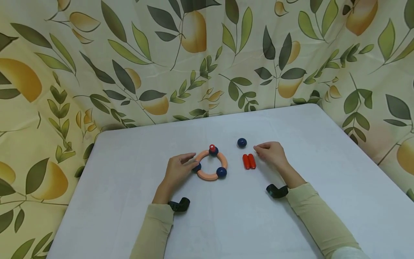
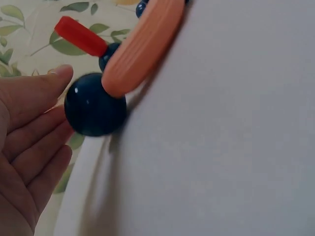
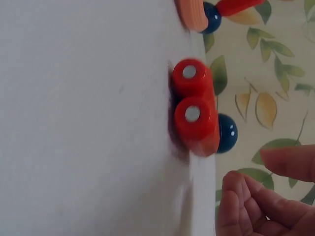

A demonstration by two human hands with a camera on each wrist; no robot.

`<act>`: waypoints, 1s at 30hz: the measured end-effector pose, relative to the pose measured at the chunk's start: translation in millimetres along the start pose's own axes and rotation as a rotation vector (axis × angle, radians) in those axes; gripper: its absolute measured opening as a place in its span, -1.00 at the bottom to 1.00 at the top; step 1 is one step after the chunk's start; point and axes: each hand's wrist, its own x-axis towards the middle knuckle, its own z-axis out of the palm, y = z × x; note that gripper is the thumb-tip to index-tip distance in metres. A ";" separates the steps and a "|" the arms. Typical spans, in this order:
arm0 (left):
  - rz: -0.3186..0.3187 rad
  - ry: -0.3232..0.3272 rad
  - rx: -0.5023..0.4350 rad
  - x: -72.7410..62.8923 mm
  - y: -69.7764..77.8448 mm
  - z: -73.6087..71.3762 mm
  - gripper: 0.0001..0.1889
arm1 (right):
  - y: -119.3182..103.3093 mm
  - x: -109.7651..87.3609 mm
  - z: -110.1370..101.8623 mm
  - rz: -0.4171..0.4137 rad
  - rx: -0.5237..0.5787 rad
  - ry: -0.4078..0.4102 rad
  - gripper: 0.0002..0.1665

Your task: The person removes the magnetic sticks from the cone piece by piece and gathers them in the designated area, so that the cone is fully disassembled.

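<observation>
A ring of orange curved sticks [image 1: 222, 160] and blue balls [image 1: 221, 172] lies on the white table. From its far ball a short red stick [image 2: 81, 36] stands up. My left hand [image 1: 178, 169] is at the ring's left ball [image 2: 95, 104], its fingers mostly straight, with fingertips right at the ball and partly behind it. Two red sticks [image 1: 249, 161] with grey metal ends [image 3: 192, 113] lie side by side to the right of the ring. Beside them my right hand [image 1: 272, 154] hovers with loosely bent fingers and holds nothing. A loose blue ball [image 1: 242, 142] sits just beyond the red sticks.
The table [image 1: 129, 216] is covered in white, its far edge close to a leaf-and-fruit patterned curtain [image 1: 194, 72]. Black wrist devices [image 1: 277, 191] are worn on both wrists, next to the light sleeves [image 1: 320, 219].
</observation>
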 end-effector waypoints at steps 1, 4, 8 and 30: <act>-0.003 -0.006 0.005 3.9 2.8 1.3 -0.59 | -1.4 -0.3 1.4 -0.017 0.008 0.005 -0.48; 0.010 -0.053 0.023 16.8 12.1 6.1 -0.57 | -6.8 -1.0 7.4 -0.071 0.041 0.015 -0.52; 0.057 -0.125 0.104 37.1 21.4 15.1 -0.54 | -15.3 0.7 19.2 -0.121 0.087 0.012 -0.56; 0.154 -0.260 0.307 63.3 30.1 33.9 -0.67 | -57.5 -0.4 72.2 -0.383 0.131 -0.105 -0.57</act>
